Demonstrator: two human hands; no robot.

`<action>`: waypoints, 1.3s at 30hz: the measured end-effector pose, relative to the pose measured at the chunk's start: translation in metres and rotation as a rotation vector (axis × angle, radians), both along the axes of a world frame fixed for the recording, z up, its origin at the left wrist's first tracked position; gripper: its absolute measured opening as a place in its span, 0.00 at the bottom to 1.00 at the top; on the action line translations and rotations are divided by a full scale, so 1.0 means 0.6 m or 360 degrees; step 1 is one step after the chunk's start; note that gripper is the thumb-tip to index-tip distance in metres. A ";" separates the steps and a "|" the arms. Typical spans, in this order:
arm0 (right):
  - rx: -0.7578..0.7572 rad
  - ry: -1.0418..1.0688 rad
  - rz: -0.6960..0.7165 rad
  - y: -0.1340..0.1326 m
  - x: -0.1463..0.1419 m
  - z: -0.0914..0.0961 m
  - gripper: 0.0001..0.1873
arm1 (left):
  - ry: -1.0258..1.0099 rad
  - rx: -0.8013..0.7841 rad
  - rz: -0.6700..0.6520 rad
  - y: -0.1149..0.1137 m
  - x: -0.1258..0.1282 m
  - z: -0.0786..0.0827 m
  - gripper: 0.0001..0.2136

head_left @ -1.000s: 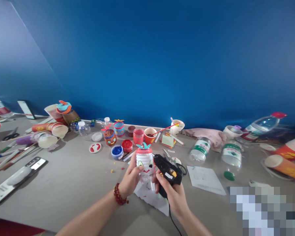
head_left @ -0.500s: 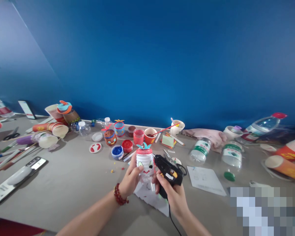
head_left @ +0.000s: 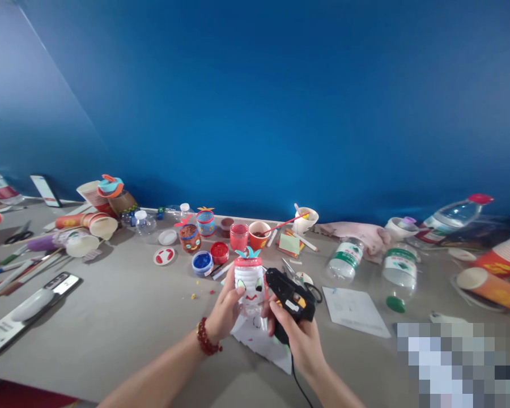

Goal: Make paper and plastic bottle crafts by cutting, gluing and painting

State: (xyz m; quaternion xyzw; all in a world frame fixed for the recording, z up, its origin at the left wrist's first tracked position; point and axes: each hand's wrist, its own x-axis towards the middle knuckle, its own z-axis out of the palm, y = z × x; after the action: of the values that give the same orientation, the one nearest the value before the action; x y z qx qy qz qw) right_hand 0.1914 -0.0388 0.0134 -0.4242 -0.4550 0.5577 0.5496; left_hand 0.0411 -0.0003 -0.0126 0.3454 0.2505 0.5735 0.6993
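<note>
My left hand, with a red bead bracelet at the wrist, is closed round a small white ribbed bottle craft. The craft stands upright with a red band, a teal leaf top and a drawn face. My right hand grips a black hot glue gun with an orange label. The gun's nozzle points at the craft's right side, close to touching it. A black cord runs down from the gun along my right forearm. Both hands hover over a white paper sheet on the grey table.
Paint pots in blue and red, decorated cups and paper cups crowd the back left. Plastic bottles lie at the right by a white sheet. A phone and pens lie at the left. A blue wall stands behind.
</note>
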 end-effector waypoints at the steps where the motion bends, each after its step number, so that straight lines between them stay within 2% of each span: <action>1: -0.0005 0.0004 -0.0001 0.000 0.000 0.000 0.16 | 0.0019 -0.0004 0.0005 0.000 -0.001 -0.002 0.32; 7: 0.0003 -0.0021 0.0008 0.000 0.000 -0.005 0.16 | 0.0113 -0.0012 0.0072 0.000 -0.004 -0.010 0.32; 15: -0.0003 -0.0020 0.0006 0.000 0.000 0.000 0.16 | 0.0006 0.0047 0.0021 0.001 -0.001 -0.003 0.33; 19: -0.0001 -0.0021 -0.0008 0.000 0.000 0.000 0.16 | 0.0049 0.0005 0.0046 0.000 -0.002 -0.008 0.34; 23: 0.0000 0.0007 -0.0006 0.001 0.000 -0.004 0.16 | 0.0027 0.0099 0.0012 0.000 -0.003 -0.014 0.35; 32: 0.0033 0.0036 0.0013 0.002 0.000 -0.007 0.14 | 0.0075 0.0256 -0.0079 0.001 -0.004 -0.011 0.50; 35: 0.0066 0.0006 -0.0026 -0.003 0.002 -0.002 0.14 | 0.0177 0.0289 -0.0006 0.004 -0.008 -0.016 0.55; 39: 0.0252 0.0061 -0.0117 -0.014 0.006 0.004 0.10 | 0.0391 0.0375 0.0177 0.008 -0.011 -0.017 0.57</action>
State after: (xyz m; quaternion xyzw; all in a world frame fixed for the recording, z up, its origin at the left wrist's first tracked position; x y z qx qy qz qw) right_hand 0.1948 -0.0470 0.0157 -0.3852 -0.4711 0.5074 0.6101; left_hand 0.0345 0.0047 -0.0231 0.4781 0.2838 0.5903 0.5853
